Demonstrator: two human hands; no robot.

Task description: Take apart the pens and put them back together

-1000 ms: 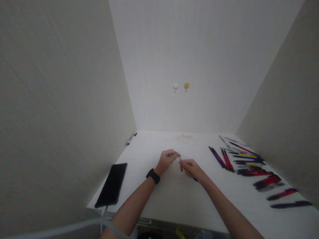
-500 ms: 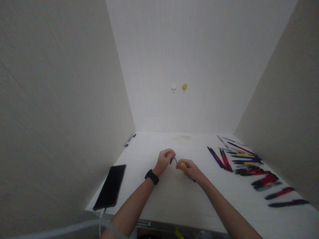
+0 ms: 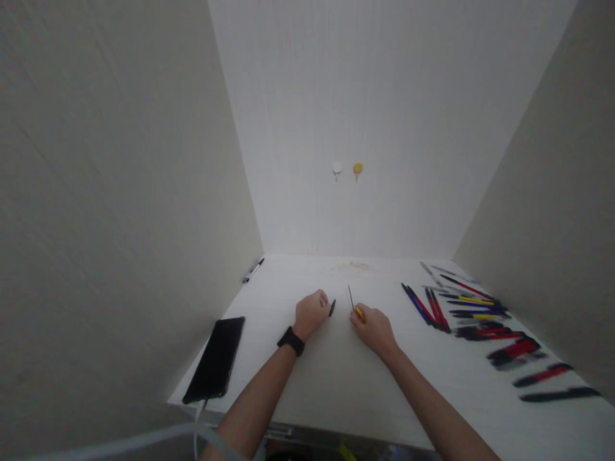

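My left hand (image 3: pixel 311 314), with a black watch (image 3: pixel 291 341) on its wrist, is closed low over the white table. A short black pen part (image 3: pixel 332 308) sticks out by its fingertips; its lower end is hidden against the fingers. To the right, my right hand (image 3: pixel 373 328) is closed around a yellow pen barrel (image 3: pixel 360 313), mostly covered by the fingers. A thin dark rod like a pen refill (image 3: pixel 350 296) points up from the same grip. Whether the rod sits inside the barrel or beside it, I cannot tell.
Several blue and red pens (image 3: pixel 425 307) and a long row of mixed pens (image 3: pixel 480 314) lie along the right side. A black phone (image 3: pixel 214 360) with a white cable lies at left. One pen (image 3: pixel 253 271) rests by the left wall. Two hooks (image 3: pixel 346 169) are on the back wall.
My hands have moved apart. My left hand has let go of the thin rod and come down beside the black part; the rod now points up from my right hand.
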